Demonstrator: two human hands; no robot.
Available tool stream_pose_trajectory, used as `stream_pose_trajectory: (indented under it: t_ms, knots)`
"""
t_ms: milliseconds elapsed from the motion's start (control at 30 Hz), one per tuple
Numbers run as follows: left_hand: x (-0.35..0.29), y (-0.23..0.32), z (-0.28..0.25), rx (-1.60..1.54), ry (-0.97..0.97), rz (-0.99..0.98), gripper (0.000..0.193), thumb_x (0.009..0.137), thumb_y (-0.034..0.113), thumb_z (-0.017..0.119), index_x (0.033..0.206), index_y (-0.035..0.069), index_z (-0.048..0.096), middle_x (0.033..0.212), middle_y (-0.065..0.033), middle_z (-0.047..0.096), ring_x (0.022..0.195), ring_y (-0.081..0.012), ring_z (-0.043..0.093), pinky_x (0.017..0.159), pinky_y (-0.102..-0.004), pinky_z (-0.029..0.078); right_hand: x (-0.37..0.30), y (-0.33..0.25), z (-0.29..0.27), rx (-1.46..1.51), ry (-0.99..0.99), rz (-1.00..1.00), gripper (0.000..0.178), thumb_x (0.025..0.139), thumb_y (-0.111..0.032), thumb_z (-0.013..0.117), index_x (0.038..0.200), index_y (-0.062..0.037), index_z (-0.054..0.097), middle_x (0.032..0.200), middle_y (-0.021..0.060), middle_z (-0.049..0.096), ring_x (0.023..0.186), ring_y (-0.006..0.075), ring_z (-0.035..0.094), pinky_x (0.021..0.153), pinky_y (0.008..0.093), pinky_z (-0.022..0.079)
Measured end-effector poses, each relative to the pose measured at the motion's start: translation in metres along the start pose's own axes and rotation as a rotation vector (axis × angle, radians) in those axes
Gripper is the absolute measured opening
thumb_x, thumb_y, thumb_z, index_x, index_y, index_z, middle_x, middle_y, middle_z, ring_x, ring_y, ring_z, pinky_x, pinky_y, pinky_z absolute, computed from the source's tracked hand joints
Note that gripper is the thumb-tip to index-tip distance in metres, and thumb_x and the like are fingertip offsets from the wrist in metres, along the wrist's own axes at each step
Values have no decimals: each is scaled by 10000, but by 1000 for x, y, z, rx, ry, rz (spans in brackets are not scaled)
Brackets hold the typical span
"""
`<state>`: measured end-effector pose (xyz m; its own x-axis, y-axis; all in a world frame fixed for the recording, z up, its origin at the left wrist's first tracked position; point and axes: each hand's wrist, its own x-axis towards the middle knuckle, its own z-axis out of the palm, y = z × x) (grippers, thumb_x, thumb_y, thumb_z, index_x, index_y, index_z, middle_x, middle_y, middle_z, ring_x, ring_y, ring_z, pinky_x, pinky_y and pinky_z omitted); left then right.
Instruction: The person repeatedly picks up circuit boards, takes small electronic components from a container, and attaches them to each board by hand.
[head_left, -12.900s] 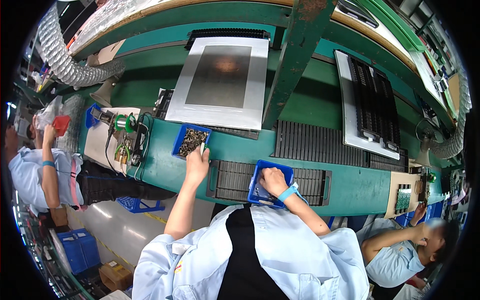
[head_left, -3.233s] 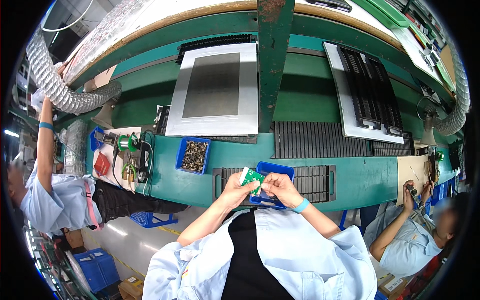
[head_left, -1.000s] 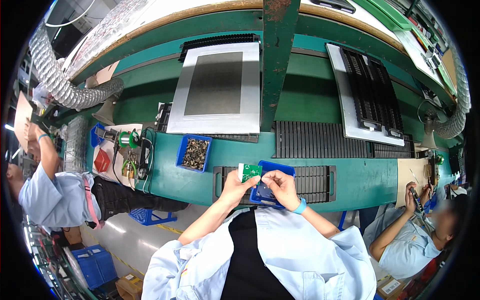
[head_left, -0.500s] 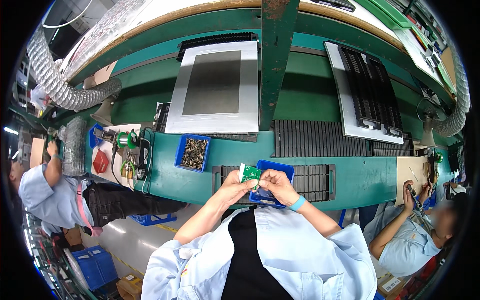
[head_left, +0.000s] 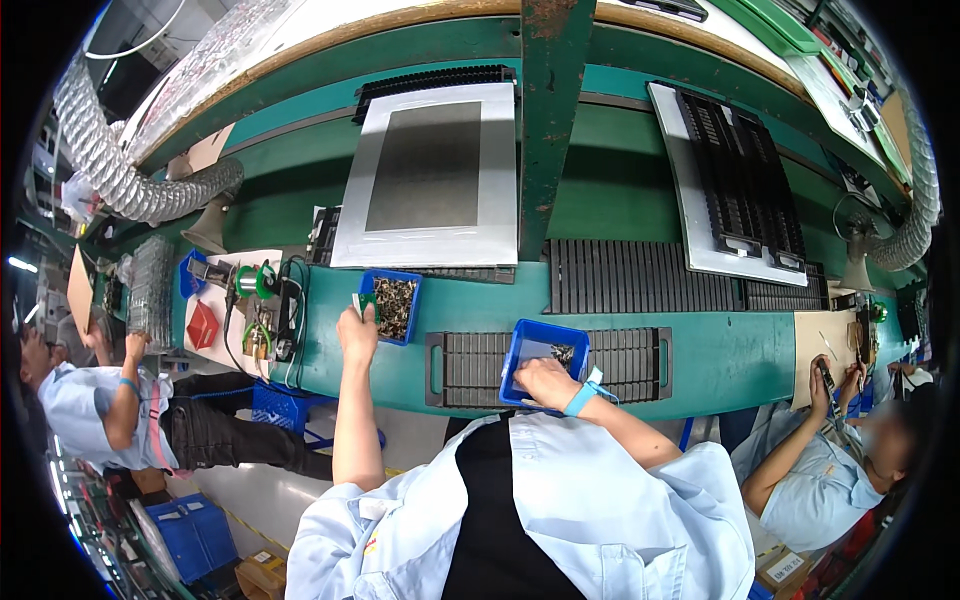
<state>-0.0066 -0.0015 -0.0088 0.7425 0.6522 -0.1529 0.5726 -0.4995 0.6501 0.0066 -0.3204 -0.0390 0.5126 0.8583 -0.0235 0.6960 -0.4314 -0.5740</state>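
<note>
My left hand (head_left: 357,335) is closed on a small green circuit board (head_left: 366,301), beside the left edge of a blue bin (head_left: 384,276). Many small brown and metallic parts (head_left: 397,305) fill that bin. My right hand (head_left: 546,382), with a light blue band at the wrist, reaches down into a second blue bin (head_left: 513,350). Its fingers are curled, their tips hidden, so whatever they hold cannot be made out. A few small dark parts (head_left: 563,354) lie in this bin beyond the hand. Under the bin is a black slotted tray (head_left: 625,365).
A soldering stand with a green wire spool (head_left: 262,281) and cables sits at left, near a red container (head_left: 202,324). Black racks (head_left: 640,278) and a framed grey panel (head_left: 425,170) line the bench's back, split by a green post (head_left: 553,130). Co-workers sit on both sides.
My hands, together on the circuit board before, have parted. The left carried the board to the left-hand bin; the right lowered into the bin in front of me. The left co-worker shifted and raised a brown board.
</note>
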Motion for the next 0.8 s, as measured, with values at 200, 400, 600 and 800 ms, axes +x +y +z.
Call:
stream_pose_trajectory:
  t_ms: [200,400,600,800]
  knots:
    - [-20,15,3,-67,13,51,184,808,130,534,816,-51,564,644,-140,587,540,-226,581,506,-323,447,-2,3,-4,-68,-83,100,102,714,-55,535,668,35,550,637,167,576,540,340,544,518,391,437]
    - [-40,29,6,-93,5,134,184,801,134,546,819,-48,567,621,-136,585,547,-223,587,505,-331,439,-10,2,-20,-71,41,247,99,683,-62,557,667,32,530,630,186,567,549,356,547,519,392,440]
    - [-56,44,21,-169,-80,167,181,798,136,549,811,-44,568,591,-121,580,523,-232,573,496,-333,428,-3,-6,-8,-50,60,105,82,651,-35,527,583,11,521,583,192,552,493,334,542,488,393,446]
    - [-72,60,26,-153,-128,207,186,798,143,549,796,-43,565,572,-109,576,488,-243,551,489,-331,423,3,-9,-9,-186,-20,50,94,626,-55,584,639,9,516,611,178,558,530,332,547,516,381,447]
